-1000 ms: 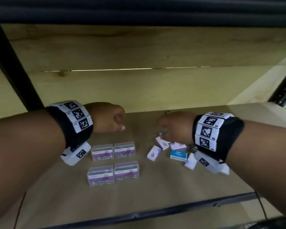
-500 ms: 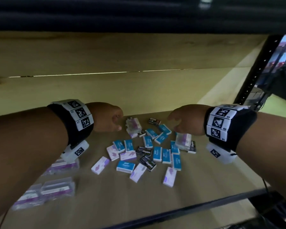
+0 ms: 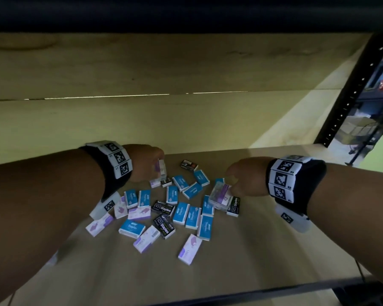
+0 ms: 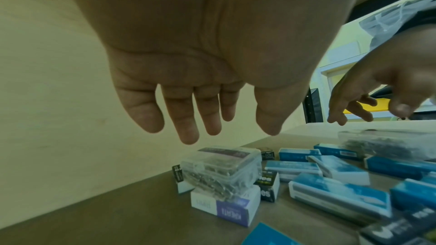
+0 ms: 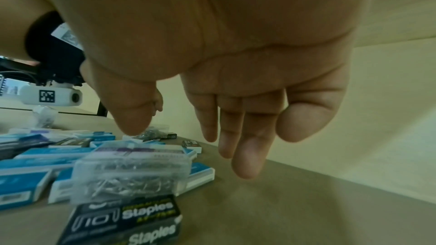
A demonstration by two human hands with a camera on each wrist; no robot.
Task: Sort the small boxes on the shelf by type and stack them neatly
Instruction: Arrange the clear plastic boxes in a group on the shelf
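Note:
A jumble of small boxes lies on the wooden shelf [image 3: 263,250]: several blue staple boxes [image 3: 181,212], black Staples boxes [image 3: 163,208] and white-and-purple boxes [image 3: 190,248]. Two clear plastic clip boxes sit on top of the pile. My left hand [image 3: 148,165] hovers just over the far-left clear box [image 4: 219,169], which rests tilted on a white-and-purple box [image 4: 224,207]; its fingers [image 4: 188,133] hang straight and hold nothing. My right hand [image 3: 241,178] hangs over the other clear box [image 5: 132,172], which leans on a black Staples box [image 5: 122,221]; its fingers [image 5: 247,163] are relaxed and empty.
The wooden back wall [image 3: 186,120] stands close behind the pile. A black perforated upright [image 3: 352,93] closes the shelf's right end, and a dark rail [image 3: 252,292] runs along the front edge. Bare shelf board lies to the right of the pile and in front of it.
The view has swung right, off the four lined-up clear boxes and onto the mixed pile. Both hands have moved in and down, and each now hangs over a clear box.

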